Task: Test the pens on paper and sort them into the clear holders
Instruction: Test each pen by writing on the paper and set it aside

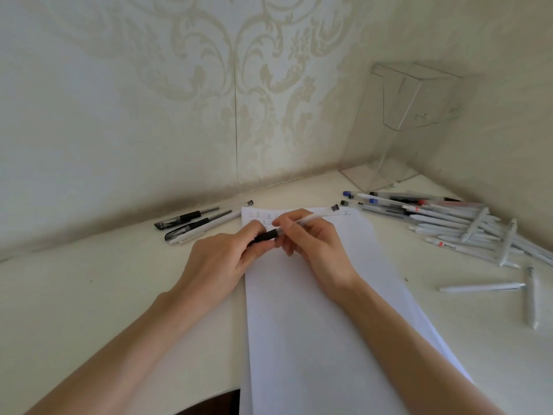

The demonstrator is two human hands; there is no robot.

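Paper (314,324) lies on a desk (89,295). Over its written top, the left hand (221,259) and right hand (314,244) both grip one pen (270,235). Pen pile (443,223) right, clear holder (419,100) behind.

A cream tabletop (89,295) is spreading out to the left of the left hand (218,259). Pale wallpaper (179,85) with a large scrolling damask pattern is rising beyond the right hand (317,247), a vertical seam (236,130) running down it. A dark patch (221,404) is showing nearer than both hands.
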